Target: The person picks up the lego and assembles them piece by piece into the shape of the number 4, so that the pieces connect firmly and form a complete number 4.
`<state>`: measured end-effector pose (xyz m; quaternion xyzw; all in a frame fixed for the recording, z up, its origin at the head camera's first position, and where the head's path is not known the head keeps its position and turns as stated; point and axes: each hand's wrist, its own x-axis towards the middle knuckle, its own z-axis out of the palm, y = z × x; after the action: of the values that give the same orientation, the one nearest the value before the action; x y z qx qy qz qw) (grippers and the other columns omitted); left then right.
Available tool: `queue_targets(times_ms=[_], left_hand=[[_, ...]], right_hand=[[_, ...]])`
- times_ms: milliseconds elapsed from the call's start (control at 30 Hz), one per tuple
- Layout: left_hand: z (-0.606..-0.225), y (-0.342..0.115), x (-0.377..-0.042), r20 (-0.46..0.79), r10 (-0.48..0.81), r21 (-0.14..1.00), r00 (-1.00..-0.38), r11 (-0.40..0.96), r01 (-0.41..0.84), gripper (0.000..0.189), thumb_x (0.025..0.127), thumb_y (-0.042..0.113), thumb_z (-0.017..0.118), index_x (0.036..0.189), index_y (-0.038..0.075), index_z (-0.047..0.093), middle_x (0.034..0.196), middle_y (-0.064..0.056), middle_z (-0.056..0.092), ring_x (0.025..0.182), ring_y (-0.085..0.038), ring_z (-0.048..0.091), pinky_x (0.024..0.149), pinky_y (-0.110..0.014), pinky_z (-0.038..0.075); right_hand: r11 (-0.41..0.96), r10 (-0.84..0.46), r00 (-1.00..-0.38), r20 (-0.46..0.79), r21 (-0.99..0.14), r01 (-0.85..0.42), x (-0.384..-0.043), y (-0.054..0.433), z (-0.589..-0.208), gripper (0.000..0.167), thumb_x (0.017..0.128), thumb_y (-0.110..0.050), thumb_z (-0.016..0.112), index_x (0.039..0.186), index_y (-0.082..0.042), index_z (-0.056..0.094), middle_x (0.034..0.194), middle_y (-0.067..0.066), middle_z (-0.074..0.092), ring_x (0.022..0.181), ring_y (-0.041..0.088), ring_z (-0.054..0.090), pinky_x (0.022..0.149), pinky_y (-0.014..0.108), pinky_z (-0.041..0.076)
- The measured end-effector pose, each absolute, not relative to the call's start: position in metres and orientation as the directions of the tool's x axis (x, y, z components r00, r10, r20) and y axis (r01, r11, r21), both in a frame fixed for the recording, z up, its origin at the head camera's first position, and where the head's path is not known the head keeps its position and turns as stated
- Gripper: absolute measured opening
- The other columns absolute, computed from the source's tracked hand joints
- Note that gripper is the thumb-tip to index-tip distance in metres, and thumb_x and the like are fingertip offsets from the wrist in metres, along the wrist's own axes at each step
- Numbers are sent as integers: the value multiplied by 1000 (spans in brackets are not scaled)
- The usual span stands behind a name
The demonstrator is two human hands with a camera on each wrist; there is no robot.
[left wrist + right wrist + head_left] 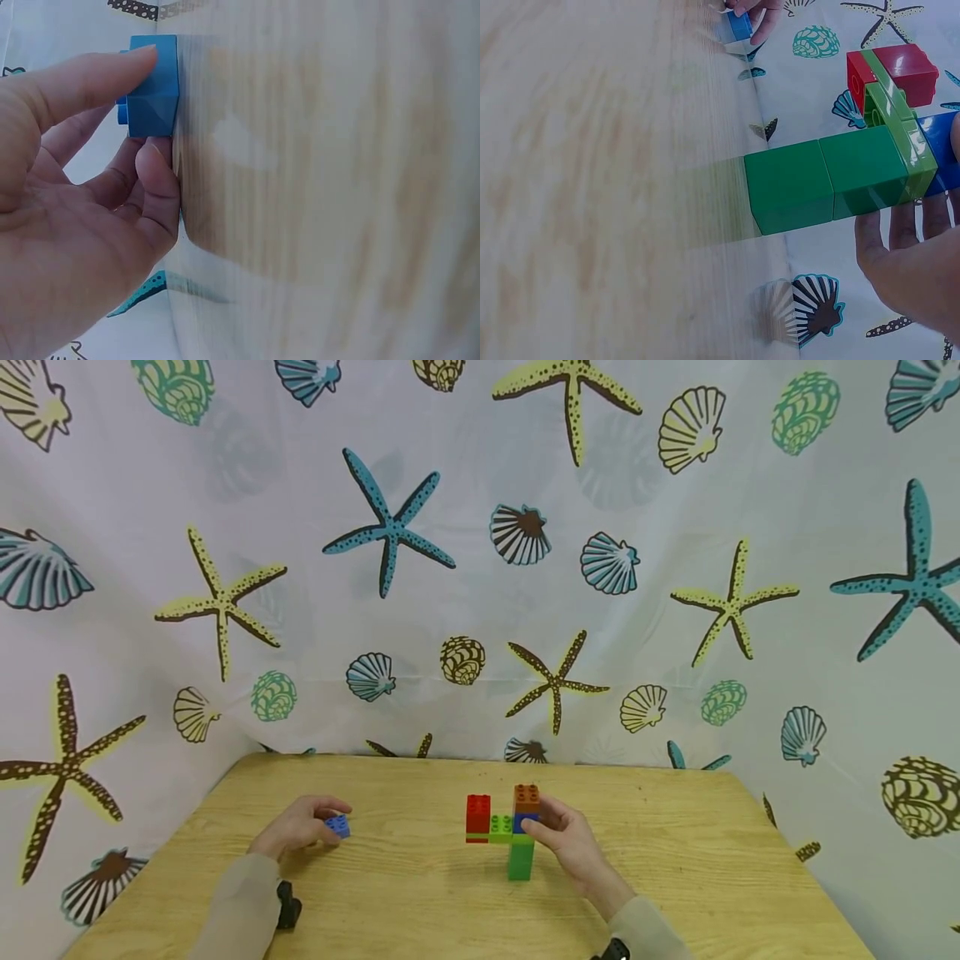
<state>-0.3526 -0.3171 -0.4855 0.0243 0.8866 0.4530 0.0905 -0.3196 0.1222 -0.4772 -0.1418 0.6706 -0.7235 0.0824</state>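
Observation:
My left hand (298, 825) is at the left of the table, pinching a small blue toy brick (154, 90) between thumb and fingers, low over the wood. Its studs face up. Toward the middle right, my right hand (573, 847) grips a brick tower by its blue brick (525, 821). Two stacked green bricks (825, 180) form the tower's lower part, upright at the tabletop. An orange-brown brick (527, 798) tops it. A light green plate (891, 101) juts left from under the blue brick and carries a red brick (477, 814) at its far end.
The light wooden table (405, 902) spans the space under both hands. Behind it and along its sides hangs a white cloth (450, 718) printed with starfish and shells. A dark wrist strap (287, 906) sits on my left sleeve.

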Motion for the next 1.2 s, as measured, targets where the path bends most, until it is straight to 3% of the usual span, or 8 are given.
queue_targets(times_ms=[200, 533, 900, 1067, 1200], left_hand=[[-486, -316, -354, -139, 123, 803, -983, 595, -39, 52, 78, -5, 73, 129, 0, 60, 133, -27, 51, 109, -32, 52, 78, -35, 47], [-484, -309, -353, -84, 122, 827, -989, 562, -1, 52, 71, -7, 69, 123, -3, 64, 120, -19, 58, 92, -24, 53, 70, -32, 49], [-469, -294, -350, 23, 196, 831, -980, 541, 127, 41, 84, 4, 68, 124, -3, 63, 124, -22, 59, 96, -24, 59, 81, -38, 53], [-465, -286, -350, 41, 226, 835, -973, 527, 158, 40, 87, 6, 68, 126, -1, 63, 130, -23, 58, 101, -24, 59, 84, -39, 52], [-464, -281, -350, 63, 230, 856, -971, 487, 171, 41, 88, 7, 68, 128, 0, 61, 132, -25, 56, 96, -23, 61, 81, -41, 54]], right_hand=[[-91, -312, -946, 91, -994, -66, -319, 122, -477, 65, 91, -25, 71, 146, -4, 44, 133, 9, 59, 115, 13, 58, 100, 32, 48], [-83, -302, -950, 77, -995, -54, -317, 121, -473, 60, 93, -21, 68, 146, -5, 45, 133, 8, 59, 115, 12, 57, 101, 31, 47], [-72, -306, -948, 84, -995, -65, -318, 122, -476, 62, 92, -23, 69, 146, -4, 45, 135, 10, 58, 116, 13, 57, 102, 33, 47], [-75, -308, -946, 101, -994, -82, -320, 122, -475, 62, 92, -23, 69, 146, -3, 45, 133, 10, 59, 114, 12, 58, 100, 31, 48], [-82, -309, -946, 99, -994, -77, -320, 122, -476, 62, 92, -23, 70, 145, -3, 46, 131, 9, 60, 113, 12, 58, 99, 31, 48]])
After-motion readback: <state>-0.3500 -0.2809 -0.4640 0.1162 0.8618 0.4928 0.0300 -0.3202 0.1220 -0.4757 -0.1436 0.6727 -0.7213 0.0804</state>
